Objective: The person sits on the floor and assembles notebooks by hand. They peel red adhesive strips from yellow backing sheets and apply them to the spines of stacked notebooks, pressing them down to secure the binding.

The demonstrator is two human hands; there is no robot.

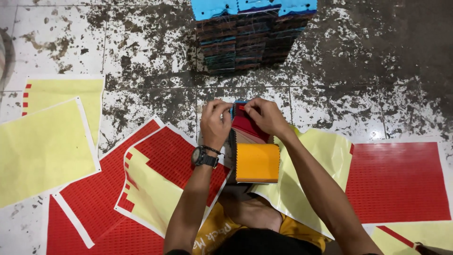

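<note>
My left hand, with a black watch on its wrist, pinches the top left of a small fabric swatch book held in front of me. On the book's top right, my right hand presses a small red sticker near the blue edge. The book shows a dark red swatch on top, with an orange swatch folded down below it. Both hands are closed on the book's upper end.
A tall stack of swatch books with a blue top stands on the stained tile floor ahead. Red sticker sheets and yellow backing sheets lie spread to my left and right. My knees are just below the book.
</note>
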